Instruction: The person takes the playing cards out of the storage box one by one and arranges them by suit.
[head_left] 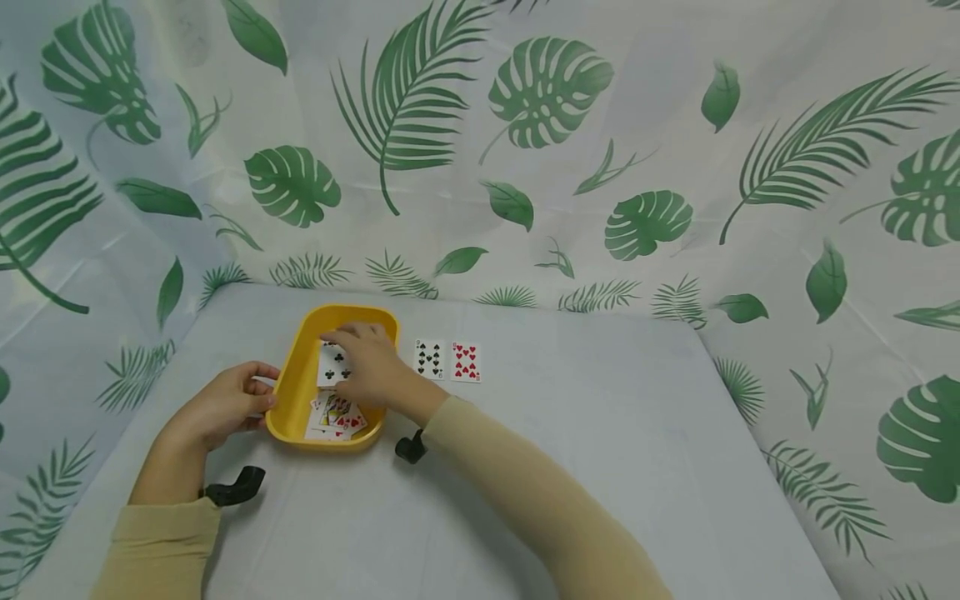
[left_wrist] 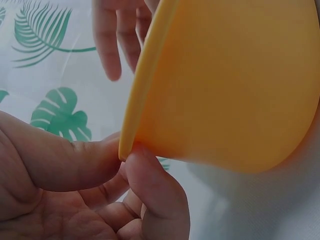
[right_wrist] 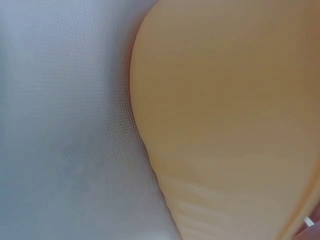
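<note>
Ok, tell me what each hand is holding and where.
The left hand pinches the yellow tray by its left rim. The right hand rests on the cards inside; a grip cannot be told.

Yellow tray blocked: left hand on its left rim, right hand over it. Two cards lie just right. Table farther right is open.

Tray on table, cards inside. Two cards lie on table at tray's 3 o'clock, side by side, just apart.
</note>
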